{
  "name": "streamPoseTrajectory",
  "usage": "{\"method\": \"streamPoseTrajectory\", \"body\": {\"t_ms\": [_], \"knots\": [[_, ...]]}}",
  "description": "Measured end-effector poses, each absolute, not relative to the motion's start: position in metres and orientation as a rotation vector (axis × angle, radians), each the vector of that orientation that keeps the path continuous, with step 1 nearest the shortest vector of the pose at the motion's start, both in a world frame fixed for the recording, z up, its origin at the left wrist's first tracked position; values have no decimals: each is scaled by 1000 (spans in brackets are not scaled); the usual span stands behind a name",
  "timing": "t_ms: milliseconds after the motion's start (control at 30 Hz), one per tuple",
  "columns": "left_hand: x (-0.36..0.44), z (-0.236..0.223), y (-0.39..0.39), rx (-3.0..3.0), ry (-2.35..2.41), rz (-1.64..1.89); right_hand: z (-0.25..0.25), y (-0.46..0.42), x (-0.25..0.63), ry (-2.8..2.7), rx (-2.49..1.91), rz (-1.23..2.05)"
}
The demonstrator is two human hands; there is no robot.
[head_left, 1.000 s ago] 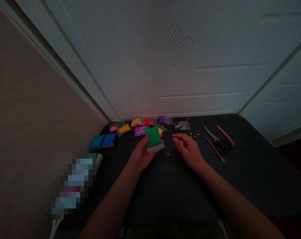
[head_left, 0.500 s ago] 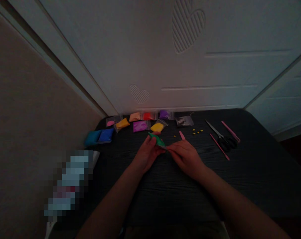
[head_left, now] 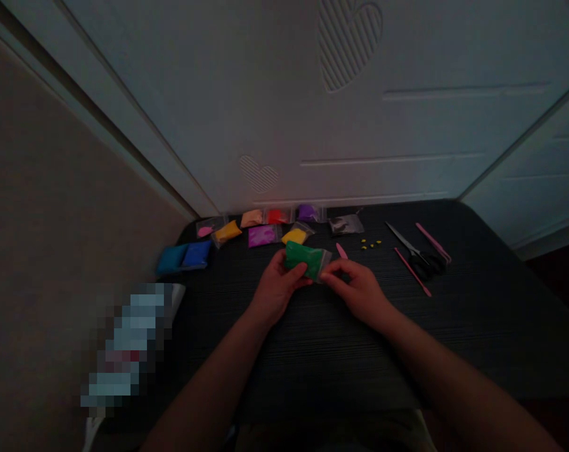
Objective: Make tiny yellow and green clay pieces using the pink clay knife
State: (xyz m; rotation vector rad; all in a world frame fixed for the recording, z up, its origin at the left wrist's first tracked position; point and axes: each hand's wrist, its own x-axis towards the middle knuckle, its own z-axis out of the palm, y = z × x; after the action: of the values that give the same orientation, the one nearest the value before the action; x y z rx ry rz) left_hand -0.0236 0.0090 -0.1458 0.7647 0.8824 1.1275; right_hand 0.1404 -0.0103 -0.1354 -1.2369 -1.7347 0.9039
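Observation:
A small clear zip bag of green clay (head_left: 304,256) is held up over the dark table. My left hand (head_left: 279,282) grips its left part, thumb across the front and fingers behind. My right hand (head_left: 355,284) pinches the clear zip end at the bag's right. Just beyond the right fingers lies a pink modelling tool (head_left: 341,250), partly hidden by that hand. Several tiny yellow-and-dark pieces (head_left: 372,245) rest on the table to the right. Behind the green bag lies a bag of yellow clay (head_left: 294,236).
More clay bags line the back of the table (head_left: 284,364), such as a magenta one (head_left: 262,236), an orange one (head_left: 227,233) and a blue one (head_left: 196,254). Scissors (head_left: 414,251), a pink stick tool (head_left: 412,272) and pink tweezers (head_left: 434,243) lie right. A blurred-out object (head_left: 129,345) stands left.
The green bag has turned from nearly edge-on so its broad face shows. My right fingers have shifted slightly along its zip end. The whole view has moved a little.

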Motion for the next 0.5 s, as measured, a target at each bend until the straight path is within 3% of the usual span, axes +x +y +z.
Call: {"method": "streamPoseTrajectory", "body": {"t_ms": [500], "knots": [[-22,-147,8,700,817,1097,-137,-9,137,-1564,-1200,1079]]}}
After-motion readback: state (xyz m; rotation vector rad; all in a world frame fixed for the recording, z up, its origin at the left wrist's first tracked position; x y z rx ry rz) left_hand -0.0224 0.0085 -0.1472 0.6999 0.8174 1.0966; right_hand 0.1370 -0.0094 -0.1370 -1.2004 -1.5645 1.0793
